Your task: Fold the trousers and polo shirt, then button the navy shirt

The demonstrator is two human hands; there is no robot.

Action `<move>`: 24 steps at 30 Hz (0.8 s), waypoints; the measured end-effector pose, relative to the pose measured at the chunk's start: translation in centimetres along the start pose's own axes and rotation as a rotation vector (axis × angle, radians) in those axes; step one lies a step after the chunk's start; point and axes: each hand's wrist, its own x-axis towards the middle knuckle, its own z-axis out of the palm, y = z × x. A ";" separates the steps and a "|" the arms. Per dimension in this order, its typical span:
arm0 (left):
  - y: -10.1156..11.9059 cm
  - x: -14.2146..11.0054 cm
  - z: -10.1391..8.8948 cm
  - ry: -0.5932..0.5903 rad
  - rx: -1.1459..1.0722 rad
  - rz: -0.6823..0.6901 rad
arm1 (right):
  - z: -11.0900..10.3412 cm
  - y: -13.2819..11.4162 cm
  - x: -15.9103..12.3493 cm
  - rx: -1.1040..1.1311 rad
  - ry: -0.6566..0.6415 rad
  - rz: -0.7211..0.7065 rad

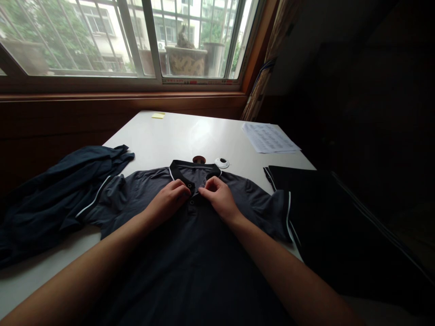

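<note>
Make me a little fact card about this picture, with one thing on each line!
Shirt: dark, short-sleeved, spread on the white table
Left hand: at the left side of the collar
Right hand: pinching the shirt's neck opening, right side
Left of shirt: rumpled dark-blue cloth
Right of shirt: black cloth
Table's far end: yellow paper, printed sheets
Beyond table: window

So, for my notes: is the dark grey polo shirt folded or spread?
Spread: the grey polo shirt has both white-edged sleeves out sideways.
</note>
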 end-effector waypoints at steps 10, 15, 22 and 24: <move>-0.3 0.0 0.0 0.035 -0.014 -0.034 | 0.6 -0.3 -0.4 0.120 0.002 0.006; -0.2 0.3 -0.1 0.046 -0.063 -0.088 | 1.0 0.0 -0.6 0.093 -0.011 -0.009; 0.3 0.6 -0.6 0.044 -0.228 -0.274 | 1.2 0.2 -0.6 0.078 -0.054 -0.053; 0.3 0.7 -0.7 0.049 -0.250 -0.298 | 1.2 0.3 -0.5 0.073 -0.069 -0.068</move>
